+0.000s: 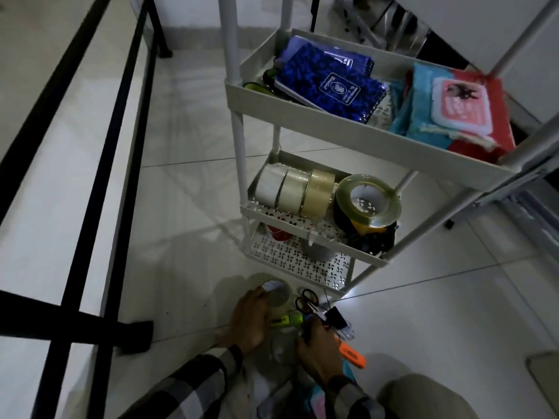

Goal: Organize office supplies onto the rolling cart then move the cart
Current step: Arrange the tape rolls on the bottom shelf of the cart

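Observation:
The white three-tier rolling cart point(305, 122) stands on the tiled floor ahead of me. Its top tray holds blue notebooks point(329, 83) and a pack of wipes point(459, 110); its middle tray holds several tape rolls point(302, 192). On the floor by the cart's foot lie a clear tape roll point(279, 296), black scissors point(307, 300), a yellow-green highlighter point(287, 320), a black binder clip point(335, 317) and an orange highlighter point(352, 355). My left hand point(249, 322) rests its fingertips on the clear tape roll's edge. My right hand point(316, 347) is curled round a dark pen point(306, 333), beside the yellow-green highlighter's end.
The bottom tray point(302, 261) carries a red-rimmed thing and a grey cup. A black metal frame point(99, 164) with feet on the floor runs along the left. More furniture legs stand at the right behind the cart. My knee is at the lower right.

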Tool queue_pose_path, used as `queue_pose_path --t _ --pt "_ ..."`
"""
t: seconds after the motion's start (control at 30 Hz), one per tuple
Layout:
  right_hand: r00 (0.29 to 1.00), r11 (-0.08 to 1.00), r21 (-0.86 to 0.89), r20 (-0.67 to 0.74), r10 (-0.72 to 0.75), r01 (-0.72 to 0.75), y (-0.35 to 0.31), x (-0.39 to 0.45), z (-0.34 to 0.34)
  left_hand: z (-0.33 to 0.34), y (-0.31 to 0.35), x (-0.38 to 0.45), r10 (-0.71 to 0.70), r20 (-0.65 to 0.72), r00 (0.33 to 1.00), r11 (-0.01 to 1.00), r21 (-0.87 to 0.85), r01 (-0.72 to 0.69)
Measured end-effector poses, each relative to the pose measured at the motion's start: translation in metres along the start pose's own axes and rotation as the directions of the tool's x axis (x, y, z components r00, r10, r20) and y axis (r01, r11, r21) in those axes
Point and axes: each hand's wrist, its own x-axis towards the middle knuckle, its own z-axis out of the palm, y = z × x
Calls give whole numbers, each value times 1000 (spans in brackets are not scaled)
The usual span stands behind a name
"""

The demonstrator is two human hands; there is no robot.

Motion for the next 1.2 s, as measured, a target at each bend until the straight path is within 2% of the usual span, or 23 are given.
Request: queue_pose_path --t 0.13,0.2,0.3,0.4,0.47,0.57,0.67,0.77,0.83,0.93,0.97,1.03,1.1,1.17,1.2 --pt "997 985 174 -76 13 1 -1 -8 -20 -8 10 -14 -42 -88 995 998 32 45" --pt "993 975 219 -113 -18 42 -3 -15 -33 -21 22 -25 -72 -178 982 997 1 73" --pt "987 958 267 -145 -71 108 -5 -27 -53 -38 37 -43 -134 -332 934 985 -150 88" --pt "975 943 285 -184 -123 173 -13 -44 -75 -57 58 -60 -240 -397 886 939 -327 108" --pt "956 915 317 -229 -182 250 -30 -57 -92 -69 73 -66 -345 -368 863 854 -505 126" --pt "902 867 306 -311 -298 392 -61 -73 -116 -86 93 -70 -440 -207 874 645 -750 147" --pt "825 803 257 -359 -437 537 -93 -84 -137 -102 103 -67 -465 -96 880 498 -850 170" --pt "780 779 198 -380 -498 594 -113 -81 -148 -123 112 -61 -437 -16 899 363 -918 159" --pt "776 777 194 -382 -502 599 -118 -75 -150 -135 118 -62 -379 -14 925 314 -942 115" --pt "781 762 219 -335 -527 609 -125 -71 -152 -142 120 -66 -371 -35 928 369 -923 113" --pt "776 750 224 -308 -551 622 -128 -69 -152 -142 119 -66 -401 -51 915 367 -924 109" --pt "748 718 216 -248 -615 662 -133 -65 -153 -141 117 -65 -505 -49 862 274 -956 106" --pt "681 680 93 -227 -696 727 -137 -55 -157 -141 110 -63 -591 -22 806 168 -981 97" --pt "595 658 -186 -303 -744 729 -145 -31 -165 -144 105 -61 -618 -3 786 128 -987 97" --pt "570 657 -346 -328 -754 670 -152 -17 -171 -144 102 -60 -623 -4 782 130 -987 98"
